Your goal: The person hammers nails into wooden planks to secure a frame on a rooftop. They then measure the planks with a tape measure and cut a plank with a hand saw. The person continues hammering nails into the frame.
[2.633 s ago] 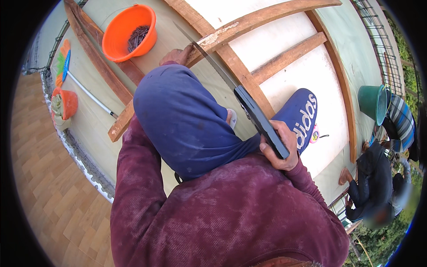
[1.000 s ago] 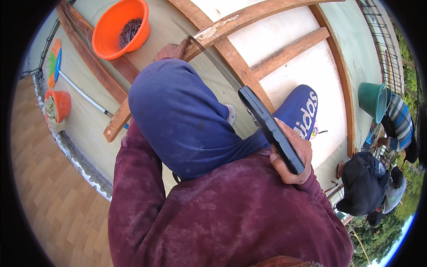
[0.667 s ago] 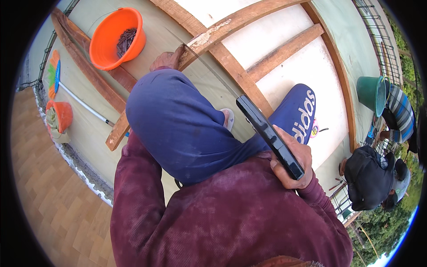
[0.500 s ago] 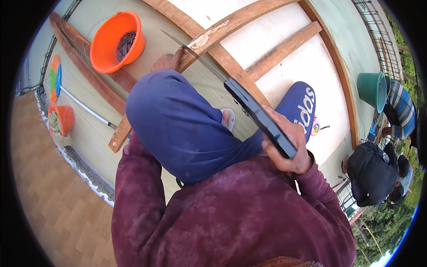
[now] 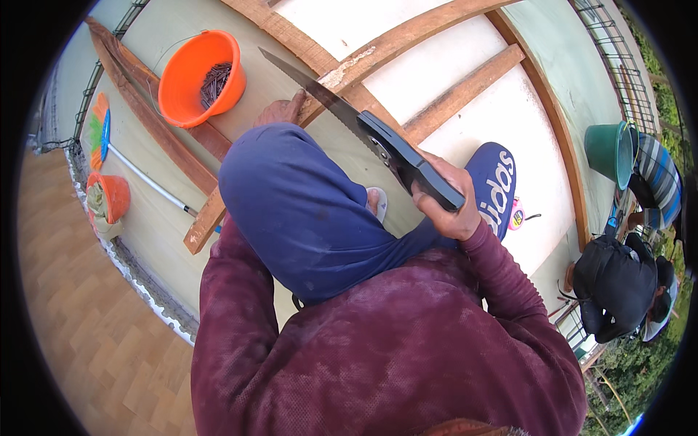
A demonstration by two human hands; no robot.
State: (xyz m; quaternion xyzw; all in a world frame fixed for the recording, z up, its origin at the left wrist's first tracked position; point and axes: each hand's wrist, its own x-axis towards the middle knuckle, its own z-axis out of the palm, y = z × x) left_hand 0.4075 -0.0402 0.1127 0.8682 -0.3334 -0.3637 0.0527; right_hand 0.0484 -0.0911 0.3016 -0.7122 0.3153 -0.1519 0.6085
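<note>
My right hand (image 5: 452, 200) is closed round the black handle of a handsaw (image 5: 342, 109). Its toothed dark blade runs up and to the left, crossing a long wooden beam (image 5: 385, 42) at a whitish, worn patch. Just left of the blade, my left hand (image 5: 280, 111) grips that beam, thumb against its side; my raised knee hides the wrist, and some fingers are out of sight. The beam seems to pass under my leg, with a cut end (image 5: 203, 227) showing at the lower left.
An orange bucket (image 5: 171, 91) of nails stands left of my left hand, beside long planks (image 5: 149, 120). Further left are a broom (image 5: 149, 178) and a smaller orange bucket (image 5: 116, 196). A green bucket (image 5: 605, 152) and a crouching person (image 5: 614, 280) are at the right.
My right hand has pushed the saw forward and up, so more blade lies past the beam. The left hand stays on the wood; the whole view has shifted slightly.
</note>
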